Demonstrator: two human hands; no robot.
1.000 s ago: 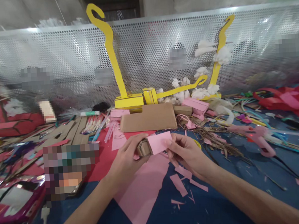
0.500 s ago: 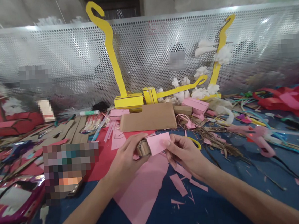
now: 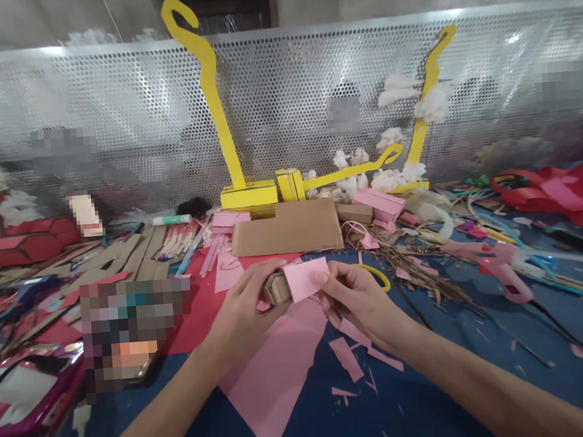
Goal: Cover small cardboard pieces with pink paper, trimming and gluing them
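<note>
My left hand (image 3: 247,298) is closed around a small brown cardboard box (image 3: 278,289), its end turned toward me. Between the thumb and fingers of my right hand (image 3: 354,291) is a piece of pink paper (image 3: 303,279). The paper's left edge meets or overlaps the box's right side; whether it is stuck there I cannot tell. Under both hands lies a large pink sheet (image 3: 273,379) with a pointed corner toward me, partly over a red sheet (image 3: 189,325). Small pink scraps (image 3: 347,360) lie below my right hand.
A cut cardboard piece (image 3: 287,229) stands just beyond my hands. Behind it are yellow hooked stands (image 3: 222,117) before a perforated metal panel (image 3: 282,79). To the right lie a pink glue gun (image 3: 497,264) with its cord and dry twigs (image 3: 425,276). Cardboard strips (image 3: 129,253) lie left.
The view has shifted very slightly. Both hands keep the same hold on the cardboard box and the pink paper, with almost no movement.
</note>
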